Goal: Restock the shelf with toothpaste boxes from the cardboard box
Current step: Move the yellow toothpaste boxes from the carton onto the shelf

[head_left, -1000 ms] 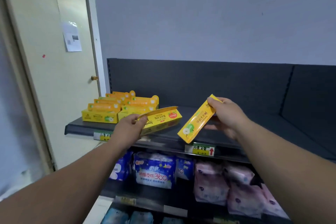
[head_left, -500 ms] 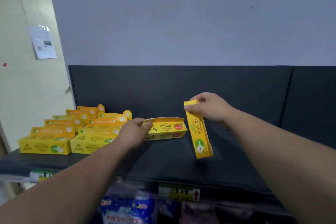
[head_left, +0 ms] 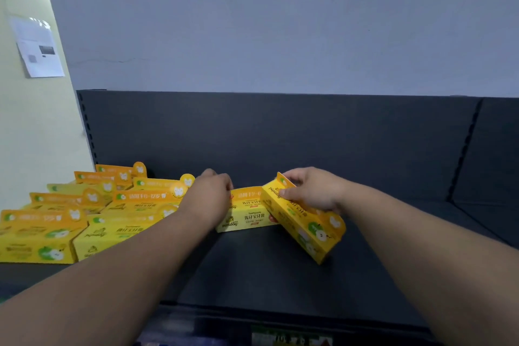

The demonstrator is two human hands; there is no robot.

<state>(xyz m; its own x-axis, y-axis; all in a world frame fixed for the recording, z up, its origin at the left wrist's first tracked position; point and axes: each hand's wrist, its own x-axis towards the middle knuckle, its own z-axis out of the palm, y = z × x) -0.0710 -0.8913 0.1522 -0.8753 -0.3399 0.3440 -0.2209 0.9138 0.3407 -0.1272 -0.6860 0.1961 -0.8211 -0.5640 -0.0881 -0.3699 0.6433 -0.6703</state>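
My left hand (head_left: 209,198) grips the left end of a yellow toothpaste box (head_left: 248,215) that sits upright on the dark shelf (head_left: 266,272), its printed front facing me. My right hand (head_left: 311,191) holds a second yellow toothpaste box (head_left: 309,229) by its top edge; this box is angled, its near end pointing toward me and its far end touching the first box. Several matching yellow boxes (head_left: 92,213) stand in rows on the shelf to the left. The cardboard box is out of view.
The dark back panel (head_left: 280,132) rises behind the shelf, with a grey wall above. A pale door with a paper sheet (head_left: 36,48) is at the left. The shelf surface extends to the right of the hands. A price tag (head_left: 292,340) shows at the shelf's front edge.
The view has closed in on the shelf. The left box now sits on the shelf beside the rows. The right box has dropped from hanging on end to lying angled against it.
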